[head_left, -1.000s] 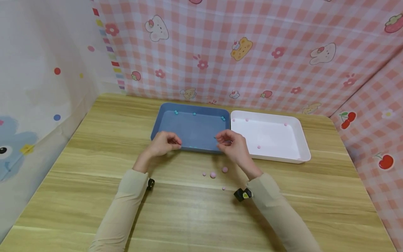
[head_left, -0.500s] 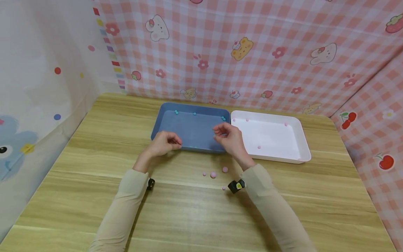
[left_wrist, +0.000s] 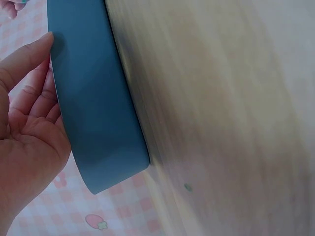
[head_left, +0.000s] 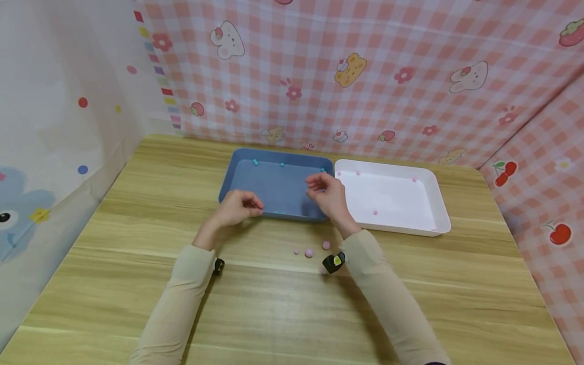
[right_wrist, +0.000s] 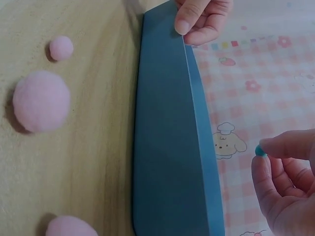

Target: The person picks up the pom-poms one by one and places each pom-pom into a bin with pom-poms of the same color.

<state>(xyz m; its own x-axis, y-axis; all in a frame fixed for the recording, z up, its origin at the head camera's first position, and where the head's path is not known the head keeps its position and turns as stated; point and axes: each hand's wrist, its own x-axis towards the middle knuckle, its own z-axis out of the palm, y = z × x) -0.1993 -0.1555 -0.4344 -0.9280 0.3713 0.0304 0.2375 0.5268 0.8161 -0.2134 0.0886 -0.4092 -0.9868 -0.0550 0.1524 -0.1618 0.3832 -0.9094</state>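
My left hand grips the near rim of the blue tray toward its left corner, thumb on the outer wall and fingers inside. Over the tray's right part, my right hand pinches a small teal ball between thumb and index finger, raised above the rim. Several like teal balls lie along the tray's far side; the right hand partly hides those at the far right corner. On the table in front are fuzzy pink pompoms of different sizes, one partly covered by the right wrist camera.
A white tray stands against the blue tray's right side, with several small pink balls spread in it. Behind both trays hangs a pink checked cloth. The wooden table reaches toward me.
My right hand has moved left and farther from me, from the tray's near rim to over its inside, still pinching the teal ball. The left hand has stayed at the rim.
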